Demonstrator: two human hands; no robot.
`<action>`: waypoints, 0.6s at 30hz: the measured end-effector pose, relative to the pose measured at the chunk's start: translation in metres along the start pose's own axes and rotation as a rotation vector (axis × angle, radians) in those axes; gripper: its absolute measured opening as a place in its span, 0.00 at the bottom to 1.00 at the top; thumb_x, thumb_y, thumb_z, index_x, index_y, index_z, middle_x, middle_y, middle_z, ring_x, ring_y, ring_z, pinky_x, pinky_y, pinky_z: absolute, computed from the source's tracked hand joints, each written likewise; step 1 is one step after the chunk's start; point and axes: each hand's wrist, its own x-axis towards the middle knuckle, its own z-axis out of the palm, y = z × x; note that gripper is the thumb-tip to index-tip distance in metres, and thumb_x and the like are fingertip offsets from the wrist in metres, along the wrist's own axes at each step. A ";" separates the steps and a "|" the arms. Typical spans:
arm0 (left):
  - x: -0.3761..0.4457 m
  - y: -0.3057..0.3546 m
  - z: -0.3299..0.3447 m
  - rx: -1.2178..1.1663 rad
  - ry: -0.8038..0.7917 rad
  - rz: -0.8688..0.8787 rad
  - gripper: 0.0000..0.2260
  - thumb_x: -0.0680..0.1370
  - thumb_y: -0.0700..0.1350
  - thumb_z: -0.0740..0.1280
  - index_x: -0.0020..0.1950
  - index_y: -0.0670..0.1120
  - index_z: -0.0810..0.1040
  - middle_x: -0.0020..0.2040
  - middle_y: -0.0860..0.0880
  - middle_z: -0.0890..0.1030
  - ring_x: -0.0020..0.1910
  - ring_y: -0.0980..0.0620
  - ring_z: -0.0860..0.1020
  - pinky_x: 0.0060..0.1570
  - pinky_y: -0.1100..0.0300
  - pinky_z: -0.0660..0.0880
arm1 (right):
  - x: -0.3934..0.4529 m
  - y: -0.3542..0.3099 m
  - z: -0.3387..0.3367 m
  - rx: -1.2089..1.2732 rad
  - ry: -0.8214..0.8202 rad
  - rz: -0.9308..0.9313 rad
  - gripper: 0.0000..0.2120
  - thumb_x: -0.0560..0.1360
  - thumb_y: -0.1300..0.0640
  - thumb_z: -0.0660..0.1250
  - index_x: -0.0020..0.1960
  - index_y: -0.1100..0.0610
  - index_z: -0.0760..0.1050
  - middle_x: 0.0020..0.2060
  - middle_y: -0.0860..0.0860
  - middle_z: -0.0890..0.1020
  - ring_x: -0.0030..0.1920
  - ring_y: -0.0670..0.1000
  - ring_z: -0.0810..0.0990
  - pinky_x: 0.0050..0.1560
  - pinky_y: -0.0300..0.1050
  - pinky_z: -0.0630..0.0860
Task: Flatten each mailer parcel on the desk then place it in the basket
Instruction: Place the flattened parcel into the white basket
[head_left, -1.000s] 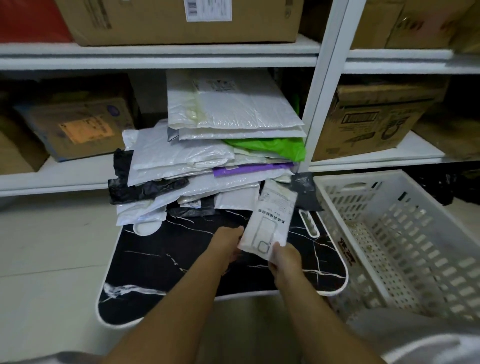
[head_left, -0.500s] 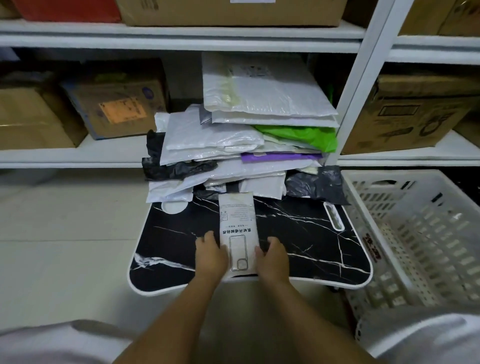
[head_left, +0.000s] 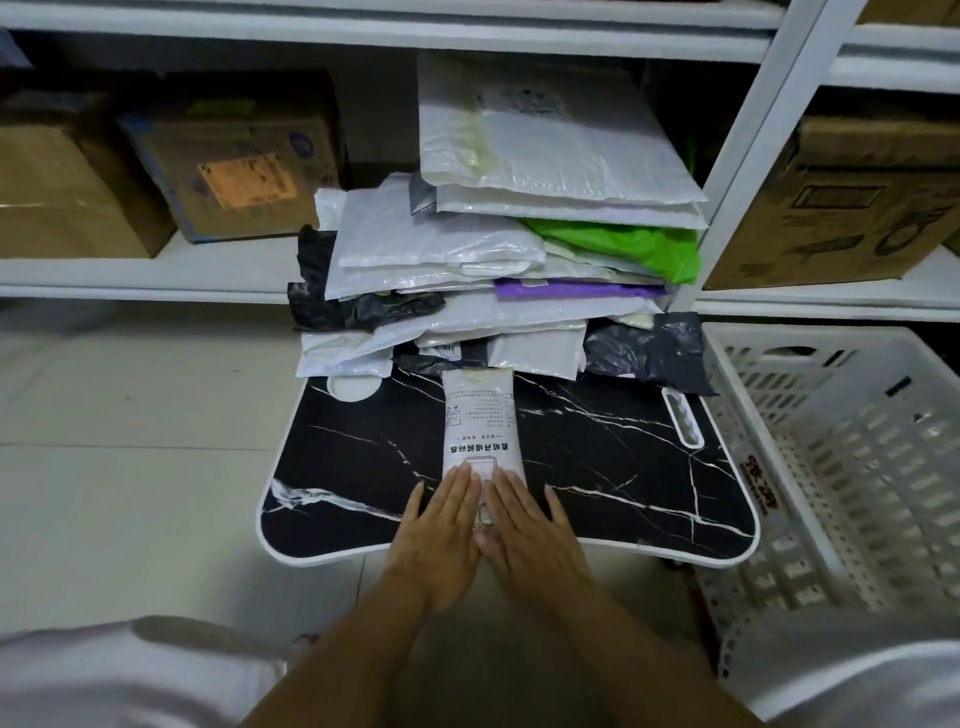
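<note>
1. Grip: none as such. Left hand (head_left: 436, 535) and right hand (head_left: 524, 530) lie palm-down, fingers straight and close together, pressing the near end of the parcel (head_left: 480, 421); nothing pinched or curled round
2. Hand placement: side by side, inner edges almost touching over the parcel's midline; left covers its near-left corner, right its near-right corner. Thumbs splay outward onto the desk (head_left: 623, 457)
3. Parcel, location: flat on the desk, about centre left-to-right, near end under the fingertips close to the desk's near rim
4. Parcel, axis: long axis runs near-to-far, almost straight, with a slight lean. Its far end touches or tucks just under the foot of the pile (head_left: 493, 270); which, cannot be told
5. Parcel, facing: printed face up, text upside-down to the wearer, so its top points toward the person
6. Key relation: unpressed length lies directly beyond both sets of fingertips, toward the pile. Judgement: flattening would run along the axis, away from the body, both hands equally near
7. Basket (head_left: 857, 467): right of the desk, rim just beside the desk's right edge; no parcel seen in the visible part. Right hand is the nearer for the transfer
8. Stage, judged: first parcel in pressing; pile untouched
</note>
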 end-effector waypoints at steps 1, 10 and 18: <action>0.000 0.000 0.000 -0.012 0.011 0.005 0.36 0.68 0.57 0.25 0.76 0.47 0.33 0.75 0.49 0.30 0.75 0.51 0.32 0.73 0.46 0.36 | 0.000 0.000 0.000 -0.007 -0.014 0.006 0.32 0.82 0.41 0.38 0.71 0.56 0.71 0.70 0.52 0.72 0.70 0.49 0.70 0.64 0.61 0.69; 0.037 -0.006 -0.033 -0.117 0.216 0.016 0.12 0.80 0.46 0.58 0.63 0.51 0.72 0.61 0.52 0.76 0.59 0.52 0.71 0.63 0.61 0.64 | 0.041 -0.011 -0.030 0.063 0.217 -0.051 0.11 0.75 0.57 0.66 0.57 0.54 0.76 0.52 0.51 0.79 0.49 0.51 0.78 0.52 0.48 0.77; 0.040 -0.016 -0.013 0.013 0.066 -0.025 0.28 0.82 0.54 0.43 0.74 0.43 0.31 0.74 0.45 0.30 0.75 0.48 0.32 0.75 0.45 0.42 | 0.056 0.005 -0.012 -0.036 0.018 -0.035 0.33 0.77 0.43 0.35 0.79 0.55 0.43 0.77 0.50 0.41 0.77 0.48 0.40 0.74 0.57 0.46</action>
